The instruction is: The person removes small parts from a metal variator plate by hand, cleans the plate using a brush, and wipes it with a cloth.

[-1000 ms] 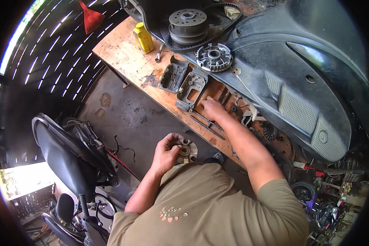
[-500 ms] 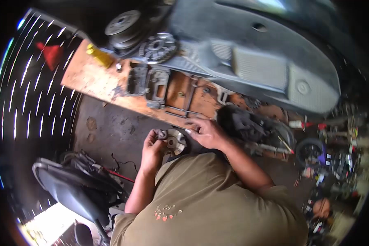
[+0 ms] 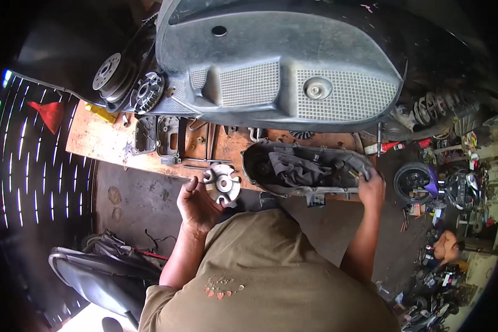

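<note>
My left hand grips a round, notched metal plate with a hole at its centre, like a scooter variator plate. It is held up in front of my shirt, near the bench's front edge. At the right end of a long, dark engine cover, my right hand has its fingers bent over the rim. What those fingers hold, if anything, is partly hidden. Inside the cover lies a crumpled dark cloth; more greyish material shows beside my right fingers.
On the wooden bench are two small metal housings, rods and a yellow bottle. A scooter body overhangs the back. Behind on the left stands a dark seat; motorcycles are at the right.
My right hand has moved away from the metal plate, rightwards to the end of the engine cover. My left hand still holds the plate, now turned more toward the camera. The view has shifted.
</note>
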Demonstrator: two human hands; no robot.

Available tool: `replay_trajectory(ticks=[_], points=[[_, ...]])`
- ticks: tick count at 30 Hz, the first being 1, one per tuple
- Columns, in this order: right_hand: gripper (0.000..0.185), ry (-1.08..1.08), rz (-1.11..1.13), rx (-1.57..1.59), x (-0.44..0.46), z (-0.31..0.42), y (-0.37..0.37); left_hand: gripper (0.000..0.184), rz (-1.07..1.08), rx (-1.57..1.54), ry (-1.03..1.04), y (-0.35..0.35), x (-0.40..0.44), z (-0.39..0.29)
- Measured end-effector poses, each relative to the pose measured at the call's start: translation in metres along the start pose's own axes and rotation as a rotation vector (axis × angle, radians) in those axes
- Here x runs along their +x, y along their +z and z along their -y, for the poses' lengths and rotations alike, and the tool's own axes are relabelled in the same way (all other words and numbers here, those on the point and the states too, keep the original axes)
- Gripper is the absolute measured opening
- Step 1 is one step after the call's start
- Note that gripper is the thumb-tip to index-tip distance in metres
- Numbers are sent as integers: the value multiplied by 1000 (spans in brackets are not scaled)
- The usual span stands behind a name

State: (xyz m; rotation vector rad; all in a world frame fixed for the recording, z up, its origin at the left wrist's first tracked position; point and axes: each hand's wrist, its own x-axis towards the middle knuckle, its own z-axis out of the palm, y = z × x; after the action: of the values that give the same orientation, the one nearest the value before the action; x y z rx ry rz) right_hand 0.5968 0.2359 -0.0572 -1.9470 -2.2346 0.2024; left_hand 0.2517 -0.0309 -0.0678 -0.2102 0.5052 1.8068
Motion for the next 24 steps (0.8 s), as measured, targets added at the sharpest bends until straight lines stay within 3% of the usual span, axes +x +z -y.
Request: replay_trajectory(ticks=[2, 7, 9, 12, 14, 16, 20, 22, 24], points=[[37, 22, 94, -143, 16, -44, 18, 56, 44, 23, -27, 10, 1, 11], [30, -10, 222, -163, 44, -74, 38, 68, 154, -44, -91, 26, 5, 38], [26, 79, 361, -164, 61, -86, 47, 59, 152, -73, -44, 33, 7, 52], [25, 36, 431, -227, 72, -91, 52, 44, 146, -85, 61, 41, 9, 75], [26, -108, 314, -201, 73, -87, 45, 37, 86, -89, 120, 39, 11, 91], [27, -87, 388, -45, 71, -63, 11, 37, 134, -166, 144, 39, 15, 104], [23, -146, 321, 335, 81, -61, -3, 44, 134, -216, 140, 58, 8, 129], [18, -149, 375, 653, 93, -70, 21, 47, 155, -270, 117, 57, 10, 141], [13, -70, 443, 766, 97, -64, 37, 56, 241, -395, 32, 46, 18, 149]])
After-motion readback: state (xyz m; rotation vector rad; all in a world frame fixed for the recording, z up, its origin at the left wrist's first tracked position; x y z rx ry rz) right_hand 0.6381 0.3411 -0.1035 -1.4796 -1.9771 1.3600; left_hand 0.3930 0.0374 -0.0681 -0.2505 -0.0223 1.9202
